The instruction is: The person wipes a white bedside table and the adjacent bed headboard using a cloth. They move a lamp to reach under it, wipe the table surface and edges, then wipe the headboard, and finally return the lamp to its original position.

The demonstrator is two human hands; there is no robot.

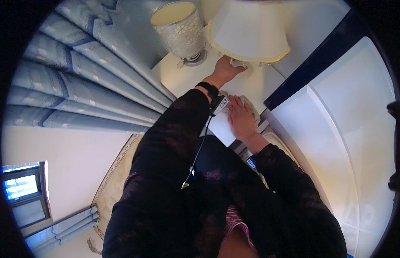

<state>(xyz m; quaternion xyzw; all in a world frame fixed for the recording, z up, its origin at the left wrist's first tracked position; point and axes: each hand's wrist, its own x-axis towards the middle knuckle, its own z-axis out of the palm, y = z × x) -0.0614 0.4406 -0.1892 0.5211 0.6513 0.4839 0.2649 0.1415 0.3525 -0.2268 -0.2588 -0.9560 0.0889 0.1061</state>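
My left hand (226, 70) reaches under the fringed rim of a cream lampshade (248, 32). Its thumb points right, while the other fingers are largely hidden, so a grip on the lamp's stem cannot be confirmed. Palm down, my right hand (241, 119) holds a bunched light-coloured cloth (251, 108) against the white top of a bedside table (195, 77). The cloth shows around the fingers and along the hand's right side. A black wrist strap (208, 87) with a small device (220, 104) sits on my left wrist, and a loose cable (200, 150) hangs from it.
A second lamp with a silver floral shade (180, 30) stands at the table's back left. Blue curtains (90, 74) hang close along the left. A white panel with a dark edge (319, 61), seemingly a headboard, borders the right. A window (24, 190) shows at lower left.
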